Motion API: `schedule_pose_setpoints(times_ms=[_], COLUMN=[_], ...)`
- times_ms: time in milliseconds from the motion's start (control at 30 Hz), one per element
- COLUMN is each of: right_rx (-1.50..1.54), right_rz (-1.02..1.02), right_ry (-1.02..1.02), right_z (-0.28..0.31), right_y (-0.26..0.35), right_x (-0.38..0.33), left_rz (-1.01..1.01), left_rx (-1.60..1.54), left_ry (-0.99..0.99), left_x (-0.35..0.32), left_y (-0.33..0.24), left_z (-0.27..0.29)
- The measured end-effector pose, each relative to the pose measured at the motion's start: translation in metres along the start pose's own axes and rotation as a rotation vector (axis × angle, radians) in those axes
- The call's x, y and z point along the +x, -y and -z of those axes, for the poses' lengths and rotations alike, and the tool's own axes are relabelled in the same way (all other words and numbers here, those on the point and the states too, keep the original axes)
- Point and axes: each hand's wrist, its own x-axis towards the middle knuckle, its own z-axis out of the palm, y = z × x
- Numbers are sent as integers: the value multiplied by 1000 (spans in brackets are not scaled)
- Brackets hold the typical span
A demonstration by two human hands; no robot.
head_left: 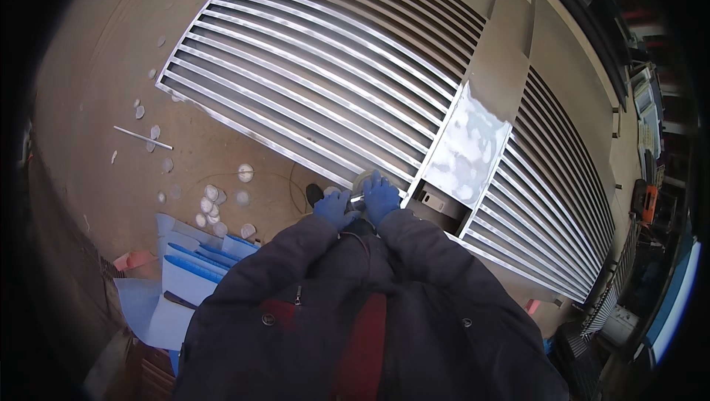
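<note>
Both my hands wear blue gloves and meet at the near edge of a large slatted metal panel. My right hand is closed over the head of a round sander, which rests on the lowest slats near the panel's middle upright. Close beside it on the left, my left hand grips the sander's rear part; much of the tool is hidden under the gloves. The nearer slats shine bright and scuffed, while those farther off look brown and dull. A flat plate with whitish sanded patches joins the two slatted sections.
Several round sanding discs lie scattered on the brown floor to the left, with a thin metal rod near them. A thin hose curves across the floor. Blue-and-white sheeting is heaped at lower left. Racks and an orange object stand at right.
</note>
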Motion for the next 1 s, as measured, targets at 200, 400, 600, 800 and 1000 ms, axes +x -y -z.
schedule_pose_setpoints(times_ms=[200,400,600,800,1000], right_rx=[202,146,166,171,162], right_rz=[198,303,354,437,550], right_ry=[56,85,145,91,77], right_z=[8,12,10,9,10], right_y=[-26,-33,-37,-42,-31], right_x=[0,-2,-1,3,20], left_rz=[46,36,-150,-67,48], left_rx=[-142,-237,-50,16,39], left_ry=[47,-102,-391,-420,-475], left_x=[-12,-28,-37,-25,-28], left_y=[-11,-19,-23,-23,-23], left_z=[-21,-48,-67,-84,-92])
